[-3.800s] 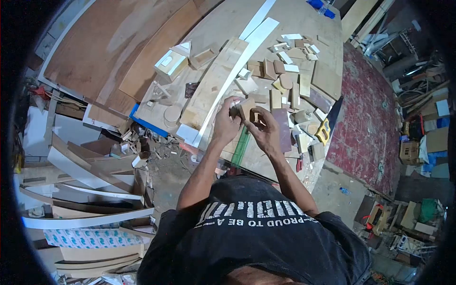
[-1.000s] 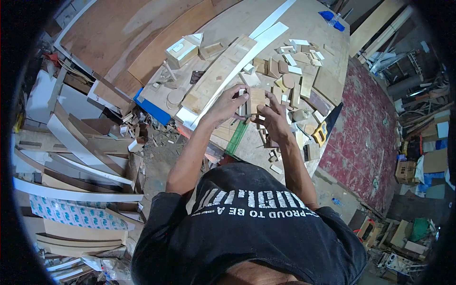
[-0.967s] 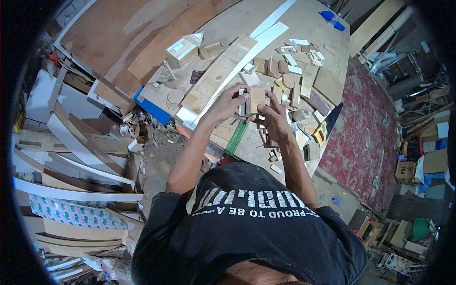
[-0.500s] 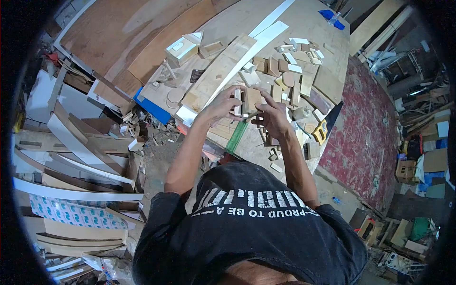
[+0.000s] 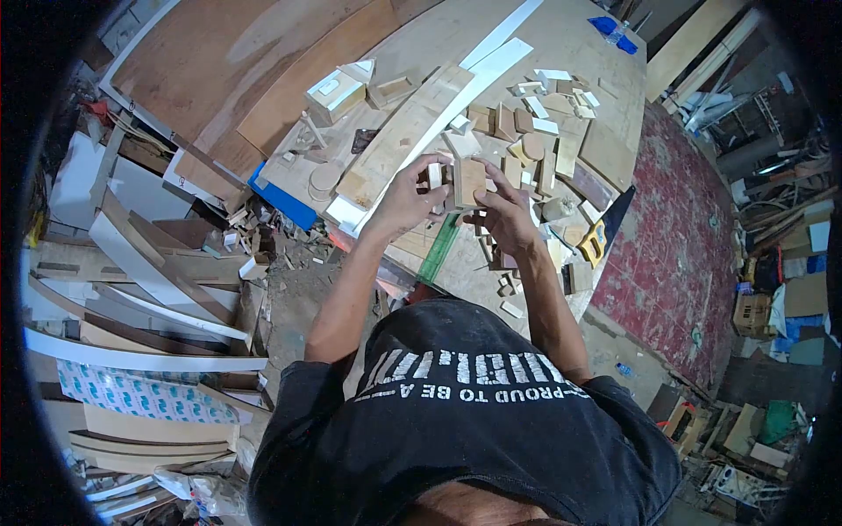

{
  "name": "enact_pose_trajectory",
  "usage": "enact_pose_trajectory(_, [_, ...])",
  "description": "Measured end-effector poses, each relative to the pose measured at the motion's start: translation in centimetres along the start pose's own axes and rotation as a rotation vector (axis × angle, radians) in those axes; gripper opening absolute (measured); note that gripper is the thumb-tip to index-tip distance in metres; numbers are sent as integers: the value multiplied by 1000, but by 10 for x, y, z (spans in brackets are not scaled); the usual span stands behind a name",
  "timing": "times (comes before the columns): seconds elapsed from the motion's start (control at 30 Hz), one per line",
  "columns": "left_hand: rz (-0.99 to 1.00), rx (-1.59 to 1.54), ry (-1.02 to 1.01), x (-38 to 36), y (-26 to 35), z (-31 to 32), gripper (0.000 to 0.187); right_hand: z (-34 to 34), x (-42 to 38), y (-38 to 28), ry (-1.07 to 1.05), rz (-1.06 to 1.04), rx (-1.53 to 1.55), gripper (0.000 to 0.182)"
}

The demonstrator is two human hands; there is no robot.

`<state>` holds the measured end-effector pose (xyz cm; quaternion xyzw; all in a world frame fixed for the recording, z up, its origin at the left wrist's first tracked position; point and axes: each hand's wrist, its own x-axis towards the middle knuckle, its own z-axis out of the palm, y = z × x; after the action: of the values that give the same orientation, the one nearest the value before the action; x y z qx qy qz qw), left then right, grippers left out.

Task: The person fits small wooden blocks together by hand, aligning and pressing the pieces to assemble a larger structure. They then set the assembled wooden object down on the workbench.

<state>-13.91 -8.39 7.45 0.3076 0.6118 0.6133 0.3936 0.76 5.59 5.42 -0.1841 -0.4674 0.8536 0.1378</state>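
Over the workbench [image 5: 478, 263], both hands are raised close together in front of my chest. My right hand [image 5: 511, 215] grips a small wooden block [image 5: 468, 184], its thumb across the tan face. Beside it, my left hand [image 5: 410, 200] closes around a small white-faced wood piece [image 5: 434, 178], thumb and fingers on either side. The two pieces are side by side with their edges nearly together. Just below them, a green ruler-like strip [image 5: 438, 249] lies on the bench.
Several wood offcuts [image 5: 531, 147] are scattered beyond my right hand. A yellow-handled handsaw [image 5: 594, 243] lies at the bench's right edge. Long white strips [image 5: 500, 66] run toward the far end. Small wooden boxes [image 5: 335, 95] stand at the back left.
The wooden block has turned slightly in my right hand. My left thumb and fingers have shifted around the white-faced piece, and the thumb now reaches closer to the block.
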Motion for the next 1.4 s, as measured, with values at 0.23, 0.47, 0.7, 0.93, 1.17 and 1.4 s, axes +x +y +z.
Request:
enact_pose_trajectory(0.23, [0,88,-39,-6,-2,3,47,0,-6,-4,-53,34,65,74])
enact_pose_trajectory(0.47, [247,329,-111,-19,7,11,76,-2,-8,-5,-73,9,97,77])
enact_pose_trajectory(0.7, [295,564,-8,-25,15,21,84,-1,-10,-5,-151,-17,167,79])
enact_pose_trajectory(0.93, [290,659,91,-33,30,22,80,3,-11,-4,-167,-49,213,84])
enact_pose_trajectory(1.17, [447,541,77,-32,22,24,82,6,-11,-1,-178,-30,313,85])
enact_pose_trajectory(1.4, [541,484,51,-30,16,25,81,-5,-7,10,-260,-21,434,82])
